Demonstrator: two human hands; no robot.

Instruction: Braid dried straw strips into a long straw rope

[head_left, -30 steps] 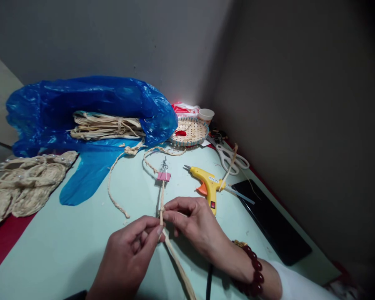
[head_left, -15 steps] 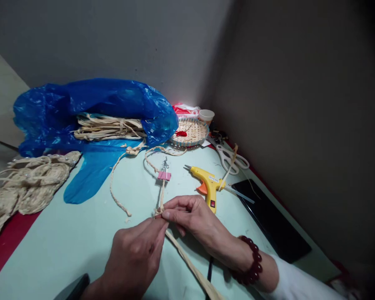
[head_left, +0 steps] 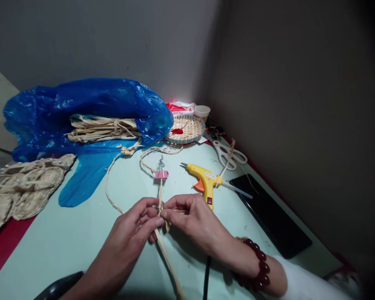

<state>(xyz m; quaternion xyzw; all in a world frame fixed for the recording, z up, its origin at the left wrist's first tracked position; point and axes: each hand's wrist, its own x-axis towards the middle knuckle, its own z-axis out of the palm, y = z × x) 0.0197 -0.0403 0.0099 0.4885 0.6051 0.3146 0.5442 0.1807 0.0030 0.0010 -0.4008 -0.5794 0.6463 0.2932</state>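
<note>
My left hand (head_left: 134, 231) and my right hand (head_left: 192, 218) meet at the middle of the pale green table (head_left: 81, 241), both pinched on a thin raffia braid (head_left: 160, 196). The braid's far end is held by a pink binder clip (head_left: 161, 174). Loose raffia strands (head_left: 170, 266) trail from my fingers toward me. A dark red bead bracelet (head_left: 258, 271) sits on my right wrist.
A yellow glue gun (head_left: 204, 181) lies just right of my hands, its cord (head_left: 206, 277) running toward me. Further off are white scissors (head_left: 229, 154), a black phone (head_left: 270, 218), a woven tray (head_left: 186, 129), a small cup (head_left: 202, 111), a blue plastic bag (head_left: 81, 108) holding raffia, and braided raffia (head_left: 21, 187) at left.
My left hand has moved up and opened slightly around the braid, closing in beside my right hand. The trailing strands have swung left. The view has shifted a little.
</note>
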